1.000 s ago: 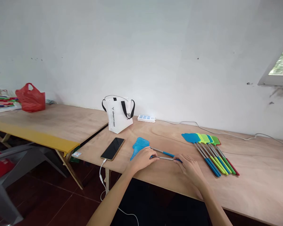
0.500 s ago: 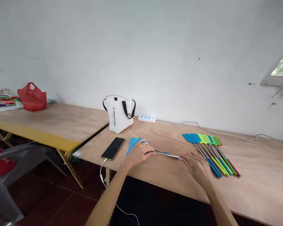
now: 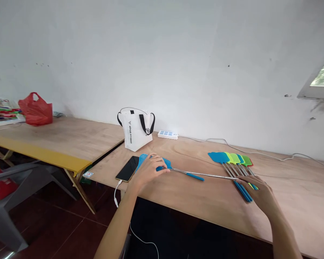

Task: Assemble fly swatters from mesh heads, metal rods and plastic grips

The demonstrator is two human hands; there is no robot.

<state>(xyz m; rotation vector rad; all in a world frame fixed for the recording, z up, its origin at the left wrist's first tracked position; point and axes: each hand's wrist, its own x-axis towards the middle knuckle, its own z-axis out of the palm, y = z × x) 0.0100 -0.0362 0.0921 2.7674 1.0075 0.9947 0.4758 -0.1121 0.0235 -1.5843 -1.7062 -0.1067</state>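
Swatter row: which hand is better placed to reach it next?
Likely the right hand: it overlaps the swatter row in view; the left hand is farther off, near the phone. Both hold the extended swatter.

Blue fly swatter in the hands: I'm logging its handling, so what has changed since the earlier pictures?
The right hand moved right and the left hand slightly left, so more thin silver metal shaft shows between them. The held blue mesh head shifted left, toward the black rectangular phone. Neither hand let go. The phone, white black-handled bag and multicoloured plastic swatter row stayed put.
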